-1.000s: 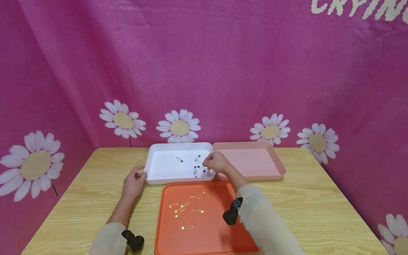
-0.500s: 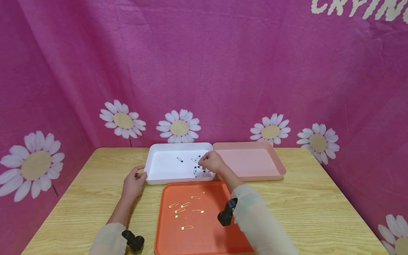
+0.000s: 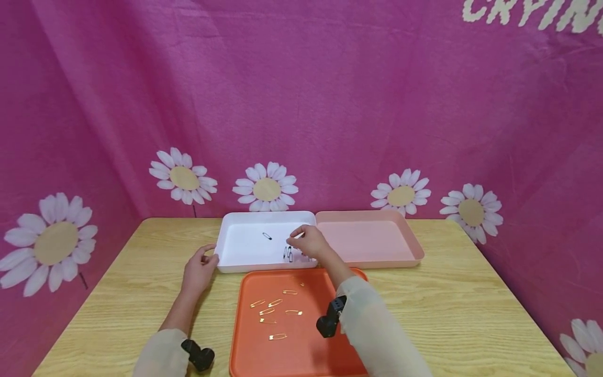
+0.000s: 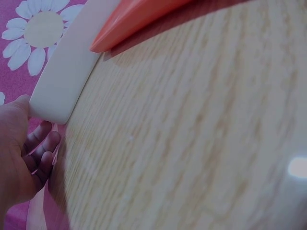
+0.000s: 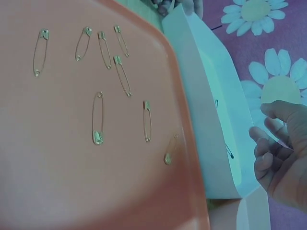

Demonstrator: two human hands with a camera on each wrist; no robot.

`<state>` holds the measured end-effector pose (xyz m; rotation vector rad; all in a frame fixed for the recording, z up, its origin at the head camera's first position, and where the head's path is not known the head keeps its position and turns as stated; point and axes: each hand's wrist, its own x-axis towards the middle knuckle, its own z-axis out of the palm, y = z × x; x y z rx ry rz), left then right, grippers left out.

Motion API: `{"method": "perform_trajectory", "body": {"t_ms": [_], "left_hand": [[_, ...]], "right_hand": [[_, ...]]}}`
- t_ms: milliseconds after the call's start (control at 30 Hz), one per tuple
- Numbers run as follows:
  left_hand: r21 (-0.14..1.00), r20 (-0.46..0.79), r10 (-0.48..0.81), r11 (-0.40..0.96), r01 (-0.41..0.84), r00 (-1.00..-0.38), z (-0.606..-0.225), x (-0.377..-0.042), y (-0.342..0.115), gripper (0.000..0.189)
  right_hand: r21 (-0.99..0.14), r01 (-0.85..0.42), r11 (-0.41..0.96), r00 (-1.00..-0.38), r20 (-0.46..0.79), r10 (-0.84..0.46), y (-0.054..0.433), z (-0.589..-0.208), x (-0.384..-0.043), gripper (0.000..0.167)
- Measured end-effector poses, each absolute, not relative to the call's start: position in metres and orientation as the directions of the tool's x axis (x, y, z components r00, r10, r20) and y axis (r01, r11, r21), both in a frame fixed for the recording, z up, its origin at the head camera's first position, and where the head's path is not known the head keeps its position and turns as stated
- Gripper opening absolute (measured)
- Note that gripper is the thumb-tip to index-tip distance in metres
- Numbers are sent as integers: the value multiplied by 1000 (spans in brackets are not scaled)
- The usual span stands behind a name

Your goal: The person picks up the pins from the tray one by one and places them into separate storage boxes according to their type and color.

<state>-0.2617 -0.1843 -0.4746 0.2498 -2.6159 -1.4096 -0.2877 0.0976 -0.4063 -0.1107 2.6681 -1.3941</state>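
My left hand (image 3: pixel 199 272) rests at the left end of the white tray (image 3: pixel 231 246), thumb and fingertips against its outer wall. The left wrist view shows the thumb at the tray's corner and the other fingers bent loosely below. My right hand (image 3: pixel 308 242) hovers over the right half of that tray, thumb and index finger apart with nothing between them. Below its fingertips a black safety pin (image 3: pixel 285 253) shows beside several others. One more black safety pin (image 3: pixel 267 236) lies farther left. The right hand hides part of the group.
A pink tray (image 3: pixel 416 246) stands against the white one on the right. In front, an orange tray (image 3: pixel 237 324) carries several gold safety pins (image 3: pixel 278 336). The wooden table (image 3: pixel 452 303) meets a pink flowered cloth (image 3: pixel 301 104) behind.
My right hand has moved left over the white tray and its thumb and index finger have parted. A black safety pin now shows left of the group. The left hand has stayed in place.
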Motion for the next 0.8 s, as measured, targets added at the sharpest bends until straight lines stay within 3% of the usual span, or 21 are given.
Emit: {"method": "perform_trajectory", "body": {"t_ms": [800], "left_hand": [[820, 14, -196, 564, -101, -981, -474, -263, -186, 43]], "right_hand": [[-770, 5, 638, -997, -54, -59, 178, -395, -289, 25]]}}
